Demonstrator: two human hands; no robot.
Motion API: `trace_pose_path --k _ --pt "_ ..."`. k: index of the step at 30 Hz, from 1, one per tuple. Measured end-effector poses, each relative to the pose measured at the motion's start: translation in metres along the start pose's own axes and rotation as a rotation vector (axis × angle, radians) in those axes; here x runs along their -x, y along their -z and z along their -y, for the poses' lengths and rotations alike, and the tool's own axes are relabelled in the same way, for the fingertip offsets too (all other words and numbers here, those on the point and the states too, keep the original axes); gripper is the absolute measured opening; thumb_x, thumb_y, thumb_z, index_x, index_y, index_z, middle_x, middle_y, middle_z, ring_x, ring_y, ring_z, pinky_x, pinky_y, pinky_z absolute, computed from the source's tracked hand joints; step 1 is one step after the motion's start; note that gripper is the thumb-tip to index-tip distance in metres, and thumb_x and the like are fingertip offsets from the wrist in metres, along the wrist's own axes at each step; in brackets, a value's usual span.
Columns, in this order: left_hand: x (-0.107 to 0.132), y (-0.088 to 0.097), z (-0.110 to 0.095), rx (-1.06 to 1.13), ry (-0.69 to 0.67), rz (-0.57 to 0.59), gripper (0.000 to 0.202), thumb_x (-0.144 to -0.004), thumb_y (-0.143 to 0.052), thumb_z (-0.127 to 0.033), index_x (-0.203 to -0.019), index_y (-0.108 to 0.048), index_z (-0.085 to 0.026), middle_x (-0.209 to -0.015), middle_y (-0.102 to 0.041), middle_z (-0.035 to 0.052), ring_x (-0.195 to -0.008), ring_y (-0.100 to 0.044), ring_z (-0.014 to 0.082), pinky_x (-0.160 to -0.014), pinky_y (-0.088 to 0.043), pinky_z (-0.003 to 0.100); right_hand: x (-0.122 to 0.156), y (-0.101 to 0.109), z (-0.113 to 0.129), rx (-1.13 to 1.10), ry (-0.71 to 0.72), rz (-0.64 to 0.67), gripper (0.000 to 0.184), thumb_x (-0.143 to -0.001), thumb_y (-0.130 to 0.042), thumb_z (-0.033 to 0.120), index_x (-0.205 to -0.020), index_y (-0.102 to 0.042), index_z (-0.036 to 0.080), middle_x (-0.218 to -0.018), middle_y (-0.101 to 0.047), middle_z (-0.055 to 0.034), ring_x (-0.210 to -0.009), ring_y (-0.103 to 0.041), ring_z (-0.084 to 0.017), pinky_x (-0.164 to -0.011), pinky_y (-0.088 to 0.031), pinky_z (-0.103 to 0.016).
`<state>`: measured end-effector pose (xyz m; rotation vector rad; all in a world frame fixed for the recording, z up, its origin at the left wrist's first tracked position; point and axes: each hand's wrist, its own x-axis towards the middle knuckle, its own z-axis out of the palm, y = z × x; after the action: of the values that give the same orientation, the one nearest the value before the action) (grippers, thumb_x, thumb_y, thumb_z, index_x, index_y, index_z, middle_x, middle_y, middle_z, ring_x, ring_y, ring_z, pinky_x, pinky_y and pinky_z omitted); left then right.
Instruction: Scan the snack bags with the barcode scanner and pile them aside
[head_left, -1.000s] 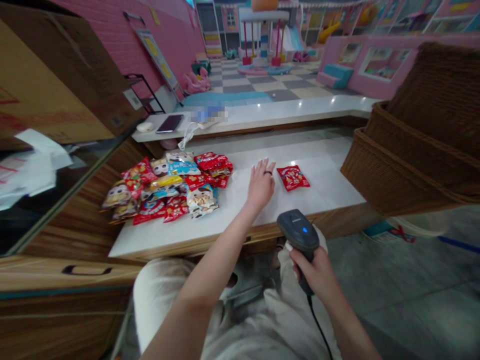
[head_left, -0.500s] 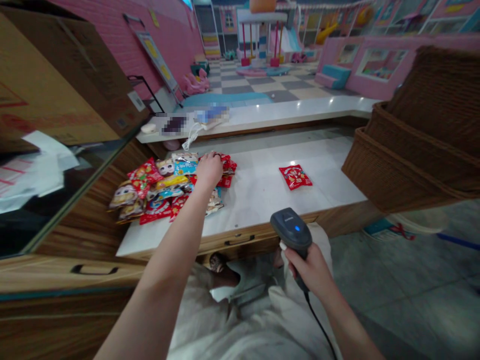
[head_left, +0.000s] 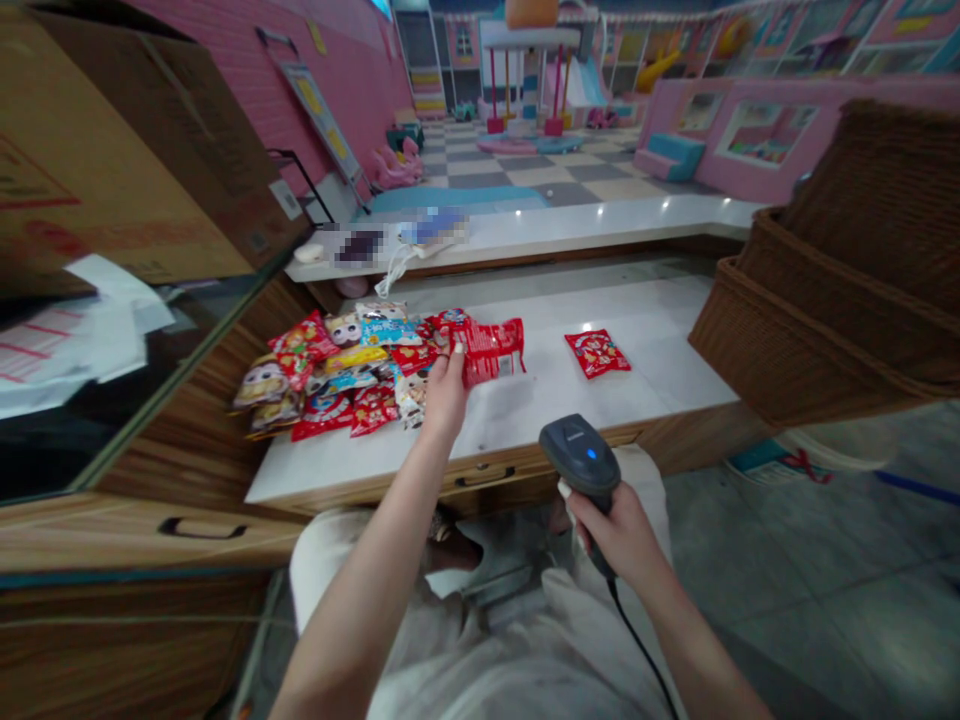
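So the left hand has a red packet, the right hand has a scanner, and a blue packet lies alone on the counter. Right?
Not quite: in the head view, the packet lying alone on the counter is red, not blue. The left hand does hold a red packet, and the right hand holds a scanner.

A cardboard box (head_left: 142,150) stands left, wicker baskets (head_left: 840,280) right, a carousel (head_left: 529,100) beyond.

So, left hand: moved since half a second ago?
Yes. Against the white counter, the left hand has come toward the near edge and slightly right, now holding a red packet.
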<state>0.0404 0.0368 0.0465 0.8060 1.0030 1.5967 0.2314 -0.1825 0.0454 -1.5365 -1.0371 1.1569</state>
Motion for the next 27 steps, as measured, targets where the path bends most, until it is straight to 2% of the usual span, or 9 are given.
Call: trace_pose_path --k 3,6,10,15,19,21,24,27 --pt "0.027 0.009 0.029 0.111 0.3 -0.037 0.031 -0.086 -0.092 -0.039 -0.091 -0.068 -0.019 -0.084 -0.077 -0.0002 -0.073 -0.072 0.0152 -0.081 -0.063 0.031 -0.001 -0.005 -0.003 -0.003 0.003 0.034 0.037 -0.077 -0.075 0.057 -0.063 -0.056 0.028 -0.039 -0.052 0.004 -0.034 -0.049 -0.015 -0.041 -0.042 -0.027" --pt "0.036 0.016 0.043 0.153 0.4 -0.086 0.031 -0.083 -0.094 -0.034 -0.09 -0.068 -0.019 -0.085 -0.079 0.0004 -0.071 -0.072 0.0133 -0.074 -0.06 0.026 -0.002 -0.008 -0.006 -0.001 0.0 0.033 0.037 -0.077 -0.075 0.058 -0.065 -0.056 0.028 -0.039 -0.051 0.0049 -0.033 -0.048 -0.014 -0.041 -0.042 -0.027" --pt "0.037 0.022 0.047 0.178 0.404 -0.074 0.035 -0.08 -0.098 -0.035 -0.088 -0.068 -0.019 -0.084 -0.079 -0.001 -0.072 -0.074 0.0135 -0.075 -0.06 0.025 -0.003 -0.013 -0.009 -0.002 -0.02 0.031 0.035 -0.075 -0.075 0.057 -0.069 -0.057 0.028 -0.039 -0.051 0.0057 -0.032 -0.049 -0.015 -0.039 -0.042 -0.027" --pt "0.04 0.023 0.048 0.208 0.362 -0.063 0.033 -0.084 -0.096 -0.037 -0.089 -0.068 -0.021 -0.087 -0.081 -0.0003 -0.075 -0.076 0.0127 -0.078 -0.061 0.025 -0.005 -0.018 -0.013 -0.007 -0.005 0.034 0.031 -0.077 -0.075 0.054 -0.074 -0.059 0.027 -0.041 -0.054 0.0058 -0.032 -0.052 -0.015 -0.039 -0.043 -0.026" --pt "0.042 0.023 0.05 0.207 0.339 0.002 0.033 -0.085 -0.094 -0.04 -0.093 -0.069 -0.021 -0.088 -0.082 0.0025 -0.088 -0.082 0.0182 -0.087 -0.064 0.03 -0.006 -0.017 -0.013 0.018 0.003 0.041 0.03 -0.079 -0.074 0.053 -0.075 -0.06 0.027 -0.041 -0.055 0.0059 -0.033 -0.052 -0.015 -0.04 -0.043 -0.025" --pt "0.042 0.023 0.05 0.204 0.347 -0.01 0.03 -0.086 -0.093 -0.038 -0.095 -0.07 -0.021 -0.089 -0.082 0.0032 -0.093 -0.082 0.0199 -0.09 -0.065 0.032 -0.005 -0.015 -0.013 0.022 0.009 0.042 0.031 -0.079 -0.074 0.053 -0.075 -0.06 0.027 -0.04 -0.054 0.006 -0.033 -0.052 -0.015 -0.04 -0.043 -0.025" --pt "0.04 0.022 0.048 0.2 0.365 -0.07 0.026 -0.087 -0.091 -0.034 -0.092 -0.07 -0.021 -0.089 -0.082 0.0016 -0.083 -0.08 0.0164 -0.083 -0.063 0.028 -0.004 -0.014 -0.013 0.018 0.016 0.031 0.031 -0.08 -0.075 0.054 -0.075 -0.06 0.027 -0.04 -0.054 0.0062 -0.033 -0.052 -0.015 -0.04 -0.043 -0.025" --pt "0.039 0.022 0.048 0.194 0.357 -0.073 0.027 -0.087 -0.091 -0.035 -0.091 -0.069 -0.02 -0.089 -0.082 0.0006 -0.075 -0.076 0.0132 -0.076 -0.061 0.024 -0.004 -0.013 -0.014 0.011 0.004 0.026 0.032 -0.079 -0.075 0.054 -0.075 -0.059 0.027 -0.041 -0.054 0.0061 -0.033 -0.051 -0.015 -0.039 -0.042 -0.025"
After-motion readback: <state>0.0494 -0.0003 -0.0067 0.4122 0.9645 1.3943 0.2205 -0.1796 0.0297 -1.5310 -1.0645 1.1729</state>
